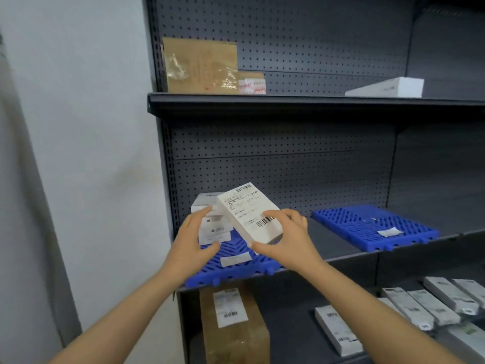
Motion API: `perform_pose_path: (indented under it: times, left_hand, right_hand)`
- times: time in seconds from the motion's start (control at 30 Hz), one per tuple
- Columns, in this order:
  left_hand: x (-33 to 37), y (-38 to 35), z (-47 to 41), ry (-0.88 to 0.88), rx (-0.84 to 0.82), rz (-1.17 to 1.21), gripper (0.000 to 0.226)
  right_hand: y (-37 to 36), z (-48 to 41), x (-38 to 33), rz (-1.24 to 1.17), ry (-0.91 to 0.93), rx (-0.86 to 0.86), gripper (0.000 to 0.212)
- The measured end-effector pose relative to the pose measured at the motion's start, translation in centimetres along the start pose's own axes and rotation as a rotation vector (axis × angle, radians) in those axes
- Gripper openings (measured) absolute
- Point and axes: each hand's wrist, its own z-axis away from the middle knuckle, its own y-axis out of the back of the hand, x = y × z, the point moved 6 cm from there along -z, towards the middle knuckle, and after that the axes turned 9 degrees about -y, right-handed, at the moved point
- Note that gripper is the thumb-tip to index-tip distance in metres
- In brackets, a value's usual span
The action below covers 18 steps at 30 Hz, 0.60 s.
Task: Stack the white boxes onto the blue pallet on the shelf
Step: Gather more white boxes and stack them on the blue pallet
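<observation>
The box [249,211] is a flat white oblong of smooth card with crisp edges; its broad face carries lines of small print and two barcodes, one at each end; it hangs tilted above the back of the left pallet [236,273], just beside a stack [210,224] of similar white boxes at that pallet's back left corner.

The right grip [283,237] pinches the box at its near end, fingers curled over the top face by the barcode, thumb at the lower corner; the left grip [194,237] is spread, fingertips at the stack's side, though I cannot tell whether they touch it.

The pallet is blue moulded plastic, a slatted grid with notched feet along its front and a white label on top; a second pallet [372,229] of the same make lies well apart to the right, bearing a small slip of paper.

Both rest on a shelf [328,237] of matte dark grey metal with a pegboard [288,153] back; a pale plain wall [91,127] stands to the left.

Above sit a brown envelope [199,67] and a white carton [385,88]; below, a cardboard box [236,324] with a barcode label and a row of long packs [420,303].
</observation>
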Motion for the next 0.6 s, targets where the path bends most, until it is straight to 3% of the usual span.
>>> perform_pose_path:
  times: [0.3,0.6]
  left_hand:
    - [-8.1,5.4,-7.7,-0.129,-0.002,-0.060,0.064]
    - [-15.3,5.0,-10.6,-0.097,-0.065,-0.033,0.066]
  right_hand:
    - [-8.9,-12.3,-5.1,0.008,-0.087,0.010,0.071]
    - [-14.6,-18.3,-4.4,0.048,-0.223,0.003,0.071]
